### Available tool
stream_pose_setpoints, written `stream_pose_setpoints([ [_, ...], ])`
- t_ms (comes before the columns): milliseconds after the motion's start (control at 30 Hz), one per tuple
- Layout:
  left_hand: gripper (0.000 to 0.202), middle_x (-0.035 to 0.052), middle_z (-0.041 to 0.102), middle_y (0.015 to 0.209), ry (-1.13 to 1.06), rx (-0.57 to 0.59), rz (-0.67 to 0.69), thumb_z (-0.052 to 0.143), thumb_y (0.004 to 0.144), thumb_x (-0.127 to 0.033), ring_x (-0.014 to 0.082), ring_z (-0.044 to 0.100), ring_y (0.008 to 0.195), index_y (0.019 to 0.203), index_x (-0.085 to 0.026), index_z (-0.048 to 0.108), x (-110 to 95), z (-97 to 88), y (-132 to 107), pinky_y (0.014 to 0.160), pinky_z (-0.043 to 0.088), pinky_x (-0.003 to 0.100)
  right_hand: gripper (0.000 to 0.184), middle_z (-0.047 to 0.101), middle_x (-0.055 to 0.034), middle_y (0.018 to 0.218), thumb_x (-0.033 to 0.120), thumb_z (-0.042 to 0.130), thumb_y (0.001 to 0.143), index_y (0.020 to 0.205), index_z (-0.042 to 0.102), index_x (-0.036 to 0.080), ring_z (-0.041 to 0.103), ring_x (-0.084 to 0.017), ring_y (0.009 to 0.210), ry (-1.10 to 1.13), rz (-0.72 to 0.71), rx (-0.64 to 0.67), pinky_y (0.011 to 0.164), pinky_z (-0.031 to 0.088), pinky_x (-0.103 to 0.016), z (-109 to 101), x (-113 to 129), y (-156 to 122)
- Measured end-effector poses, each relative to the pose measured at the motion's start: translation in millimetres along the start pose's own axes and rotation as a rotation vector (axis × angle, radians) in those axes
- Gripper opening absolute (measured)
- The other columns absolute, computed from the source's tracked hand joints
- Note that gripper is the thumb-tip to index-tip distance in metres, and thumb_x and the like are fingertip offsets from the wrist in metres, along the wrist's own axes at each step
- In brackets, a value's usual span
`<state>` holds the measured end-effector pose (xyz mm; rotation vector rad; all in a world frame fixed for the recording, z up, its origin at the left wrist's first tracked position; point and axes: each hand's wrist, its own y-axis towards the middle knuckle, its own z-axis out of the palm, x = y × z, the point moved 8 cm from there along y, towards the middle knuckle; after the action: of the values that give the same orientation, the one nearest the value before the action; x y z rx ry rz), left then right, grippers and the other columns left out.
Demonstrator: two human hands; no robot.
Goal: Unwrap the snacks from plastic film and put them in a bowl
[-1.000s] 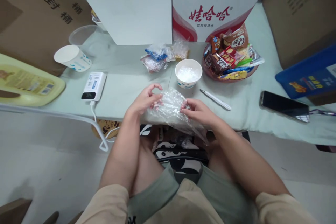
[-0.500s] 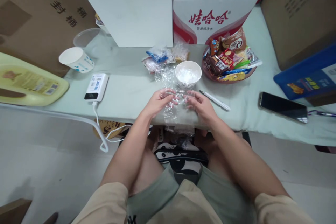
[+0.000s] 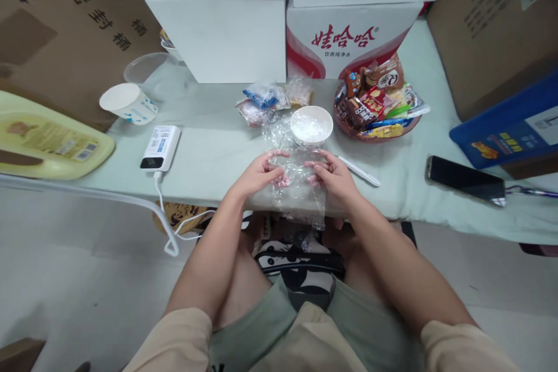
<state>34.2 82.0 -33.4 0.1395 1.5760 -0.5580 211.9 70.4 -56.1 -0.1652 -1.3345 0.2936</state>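
A crumpled clear plastic bag (image 3: 299,195) lies between my hands at the table's front edge, its lower end hanging over. My left hand (image 3: 264,174) pinches its left side, thumb and fingers curled on the film. On the other side my right hand (image 3: 331,174) grips it with bent fingers. Just beyond the hands stands a white paper bowl (image 3: 311,125) with clear, shiny stuff inside. More crinkled film touches the bowl's left side. A white pen (image 3: 360,171) rests right of my right hand. Small wrapped snack packets (image 3: 264,96) lie behind, to the left.
A basket of snacks (image 3: 379,133) stands right of the bowl, with a phone (image 3: 466,180) farther right. Leftward are a power bank (image 3: 160,148) with a cable, a tipped paper cup (image 3: 128,103) and a yellow jug (image 3: 52,136). White boxes (image 3: 218,40) line the back.
The plastic bag is spread flatter and hangs farther down between my hands. My hands have shifted slightly toward me, still on the film. The camera view has tilted a little.
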Motion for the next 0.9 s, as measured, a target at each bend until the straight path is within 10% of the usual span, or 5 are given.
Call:
stream_pose_setpoints([
  [333, 0.039, 0.0023, 0.072, 0.072, -0.259, -0.099, -0.04, 0.085, 0.067, -0.034, 0.0112, 0.065, 0.055, 0.096, -0.014, 0.067, 9, -14.1, 5, 0.054, 0.048, 0.021, 0.017, 0.069, -0.0047, 0.126, 0.038, 0.071, 0.071, 0.078, 0.071, 0.022, 0.07, -0.019, 0.083, -0.09, -0.135, -0.034, 0.063, 0.055, -0.031, -13, 6, 0],
  [500, 0.026, 0.0027, 0.072, 0.072, -0.208, -0.096, -0.062, 0.082, 0.07, -0.028, 0.0103, 0.064, 0.058, 0.088, -0.013, 0.07, 16, -16.9, 11, 0.058, 0.05, 0.023, 0.06, 0.067, -0.0056, 0.13, 0.034, 0.075, 0.074, 0.13, 0.054, 0.033, 0.057, -0.025, 0.129, -0.2, -0.396, 0.085, 0.104, 0.049, -0.045, -16, 26, -13],
  [667, 0.022, 0.0055, 0.075, 0.083, -0.189, -0.02, -0.086, 0.075, 0.071, -0.019, 0.0137, 0.07, 0.07, 0.091, -0.013, 0.071, 14, -11.3, 11, 0.069, 0.054, 0.026, 0.065, 0.073, -0.003, 0.103, 0.029, 0.066, 0.085, 0.144, 0.039, 0.033, 0.067, -0.021, 0.105, -0.291, -0.575, -0.018, 0.1, 0.05, -0.043, -17, 37, -22],
  [900, 0.032, 0.0112, 0.075, 0.082, -0.25, -0.059, -0.048, 0.07, 0.072, -0.04, 0.0187, 0.07, 0.071, 0.082, -0.01, 0.074, 10, -18.8, 11, 0.068, 0.055, 0.029, 0.032, 0.077, -0.0001, 0.095, 0.007, 0.053, 0.082, 0.085, 0.074, 0.03, 0.063, -0.026, 0.114, -0.879, -0.806, 0.143, 0.103, 0.038, -0.051, 0, 42, -44],
])
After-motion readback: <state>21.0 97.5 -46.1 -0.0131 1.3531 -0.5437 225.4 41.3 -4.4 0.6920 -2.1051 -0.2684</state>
